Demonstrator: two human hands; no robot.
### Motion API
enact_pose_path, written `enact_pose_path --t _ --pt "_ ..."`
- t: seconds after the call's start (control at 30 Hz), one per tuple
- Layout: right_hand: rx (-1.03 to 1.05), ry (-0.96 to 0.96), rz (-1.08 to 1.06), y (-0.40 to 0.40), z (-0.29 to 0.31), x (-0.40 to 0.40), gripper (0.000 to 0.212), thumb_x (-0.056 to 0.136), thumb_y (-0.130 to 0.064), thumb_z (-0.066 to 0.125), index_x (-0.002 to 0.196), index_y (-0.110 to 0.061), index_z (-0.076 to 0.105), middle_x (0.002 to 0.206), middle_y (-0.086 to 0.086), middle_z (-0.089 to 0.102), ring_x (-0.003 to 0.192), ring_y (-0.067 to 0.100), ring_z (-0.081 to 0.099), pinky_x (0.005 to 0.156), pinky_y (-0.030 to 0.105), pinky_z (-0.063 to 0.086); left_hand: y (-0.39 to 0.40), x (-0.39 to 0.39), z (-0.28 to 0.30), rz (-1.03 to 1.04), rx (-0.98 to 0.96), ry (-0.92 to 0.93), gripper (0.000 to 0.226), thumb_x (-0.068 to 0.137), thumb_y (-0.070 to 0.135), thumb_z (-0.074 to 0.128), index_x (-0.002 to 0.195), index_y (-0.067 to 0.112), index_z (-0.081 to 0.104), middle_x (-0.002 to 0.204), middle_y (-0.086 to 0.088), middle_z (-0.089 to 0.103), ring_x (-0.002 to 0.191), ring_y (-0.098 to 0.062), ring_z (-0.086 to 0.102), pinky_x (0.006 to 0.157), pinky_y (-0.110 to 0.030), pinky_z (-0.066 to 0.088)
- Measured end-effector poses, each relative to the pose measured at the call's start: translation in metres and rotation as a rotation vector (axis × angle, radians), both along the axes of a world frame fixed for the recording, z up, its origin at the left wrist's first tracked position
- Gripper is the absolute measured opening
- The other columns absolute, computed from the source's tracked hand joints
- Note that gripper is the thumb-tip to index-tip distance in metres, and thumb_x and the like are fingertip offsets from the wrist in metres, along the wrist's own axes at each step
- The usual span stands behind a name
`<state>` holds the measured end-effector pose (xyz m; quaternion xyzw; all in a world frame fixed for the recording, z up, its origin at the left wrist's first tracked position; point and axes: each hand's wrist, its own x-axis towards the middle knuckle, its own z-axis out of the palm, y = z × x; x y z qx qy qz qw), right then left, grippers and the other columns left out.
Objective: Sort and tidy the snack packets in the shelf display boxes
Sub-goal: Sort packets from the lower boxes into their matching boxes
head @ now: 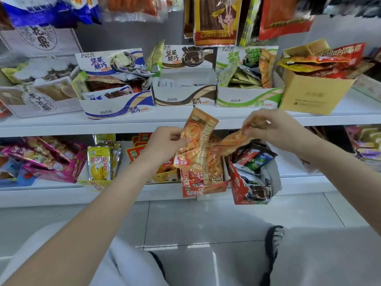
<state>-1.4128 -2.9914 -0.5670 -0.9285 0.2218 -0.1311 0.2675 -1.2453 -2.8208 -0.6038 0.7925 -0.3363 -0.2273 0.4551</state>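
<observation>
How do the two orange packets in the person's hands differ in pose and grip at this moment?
The left hand pinches its orange packet by the side edge, upright, printed face to the camera. The right hand grips the other orange packet at one end; it lies slanted and nearly edge-on, its print hard to read. Both look like the same product, held in front of the shelf edge.

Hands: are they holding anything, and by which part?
Left hand pinches an upright orange packet by its left edge; right hand grips another orange packet by its upper end.
</observation>
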Motion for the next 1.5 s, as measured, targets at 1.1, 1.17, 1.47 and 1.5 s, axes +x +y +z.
enact_pose_path --t 1.1,1.17,1.47,1.5 --pt "0.456 -0.043 -0.278 -0.015 -0.017 -0.017 0.03 0.087 0.005 0.053 0.1 -0.02 0.043 0.086 0.024 0.063 0.062 0.026 0.056 0.053 0.027 0.045 -0.009 -0.005 0.004 0.034 -0.007 0.251 0.015 0.09 0.016 0.057 0.105 0.018 0.06 0.101 -0.003 0.067 0.091 -0.017 0.065 0.086 -0.033 0.053" --pt "0.382 0.0 -0.271 -0.017 -0.017 -0.02 0.026 0.086 0.009 0.048 0.086 -0.018 0.05 0.071 0.007 0.058 0.056 0.018 0.049 0.045 0.021 0.039 -0.011 -0.006 0.004 0.021 -0.015 0.264 0.014 0.09 0.012 0.057 0.103 0.016 0.062 0.098 -0.002 0.067 0.089 -0.015 0.064 0.081 -0.029 0.053" --pt "0.443 -0.033 -0.34 -0.024 -0.02 -0.031 0.019 0.09 -0.016 0.058 0.093 -0.003 0.071 0.088 0.014 0.065 0.076 0.022 0.053 0.072 0.032 0.043 -0.016 -0.013 0.008 -0.002 -0.198 0.508 0.018 0.09 0.007 0.056 0.105 0.015 0.062 0.1 -0.004 0.07 0.088 -0.014 0.067 0.069 -0.021 0.056" --pt "0.544 -0.079 -0.33 -0.021 -0.018 -0.03 0.025 0.09 -0.023 0.058 0.095 -0.002 0.07 0.089 0.014 0.067 0.078 0.022 0.057 0.076 0.034 0.047 -0.016 -0.015 0.009 -0.034 -0.193 0.521 0.019 0.089 0.007 0.056 0.104 0.017 0.062 0.099 -0.004 0.07 0.086 -0.013 0.068 0.068 -0.021 0.056"
